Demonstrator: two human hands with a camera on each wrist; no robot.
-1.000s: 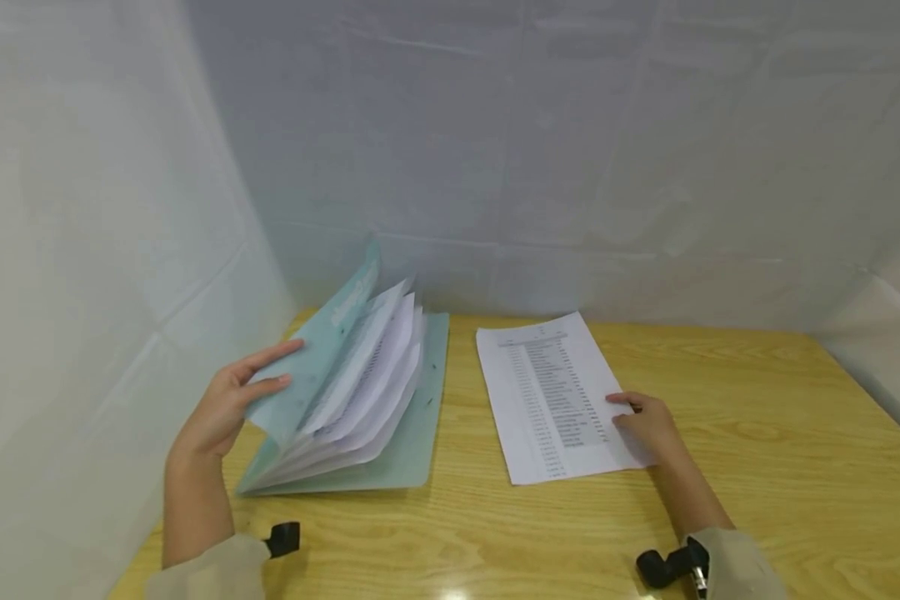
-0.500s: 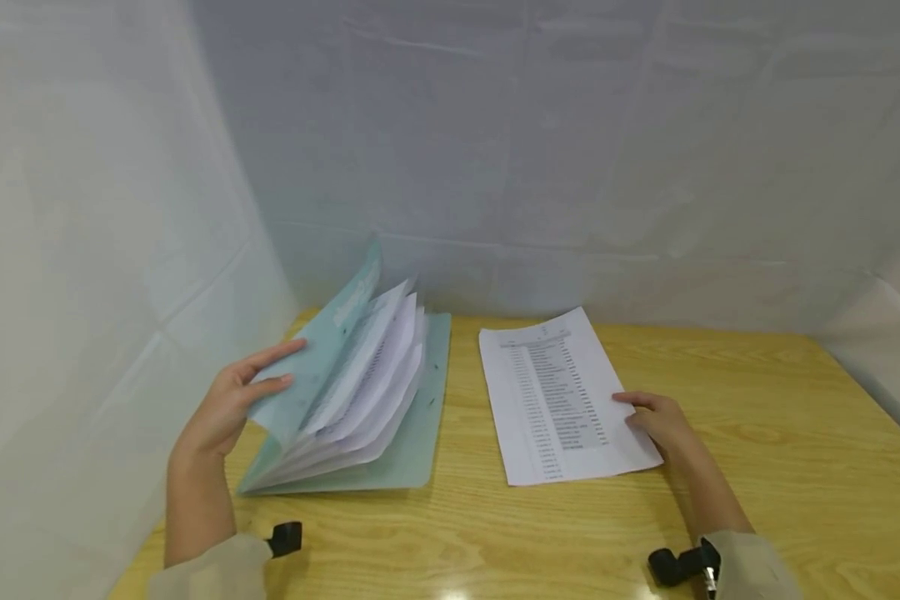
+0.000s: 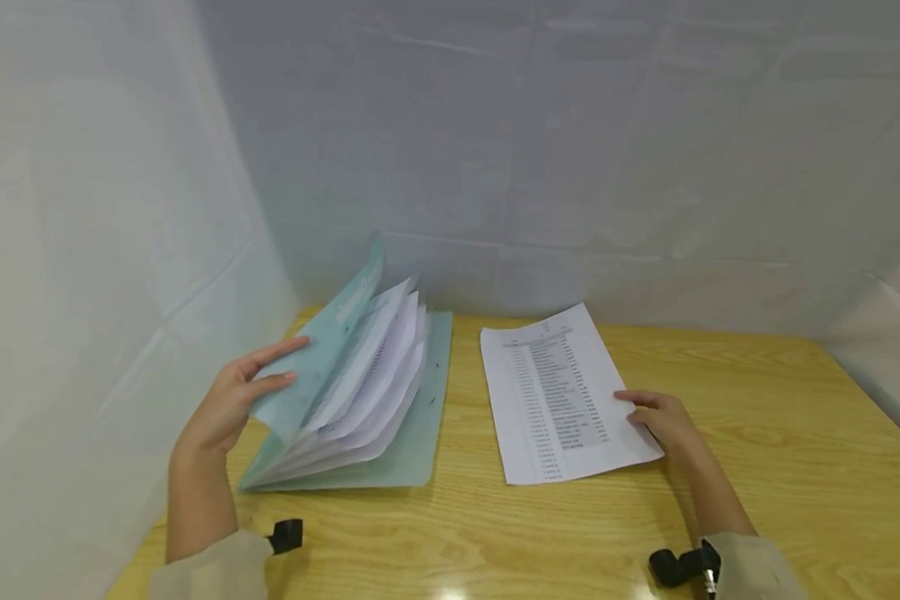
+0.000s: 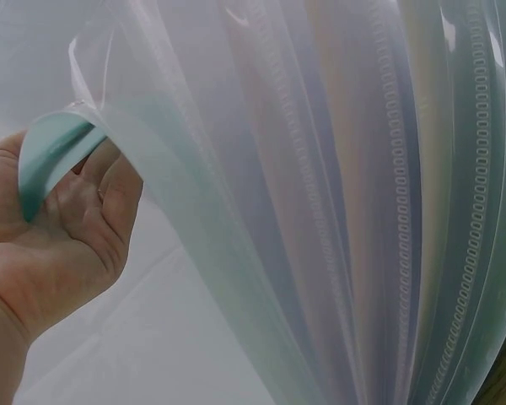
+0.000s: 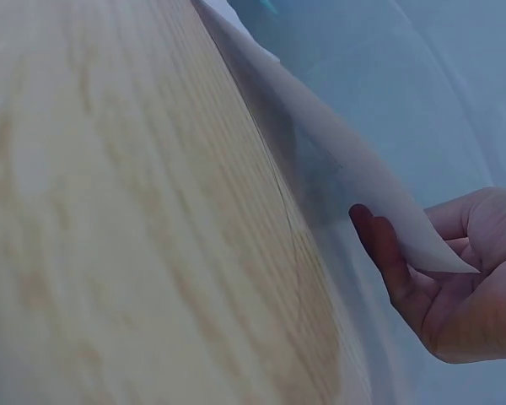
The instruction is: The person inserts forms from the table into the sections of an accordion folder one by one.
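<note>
Item one: pale green folder (image 3: 360,400), lying open on the left part of the wooden table (image 3: 757,467), its back cover flat and its front cover raised. The left hand (image 3: 228,408) holds that front cover at its outer edge, fingers laid along the outside and thumb behind, the cover curling between them in the left wrist view; the hold keeps the cover up so that the clear sleeves (image 3: 371,375) inside fan apart and can be reached. Item two: printed sheet (image 3: 558,396), a single white page with a column of dark text, lying to the right of the folder and apart from it, slightly askew. The right hand (image 3: 663,421) has this sheet at its right edge, thumb and fingers pinching it; the right wrist view shows the edge lifted off the table and bowed upward, which suits picking it up. Item three: white fabric backdrop (image 3: 532,150), enclosing the table on three sides.
</note>
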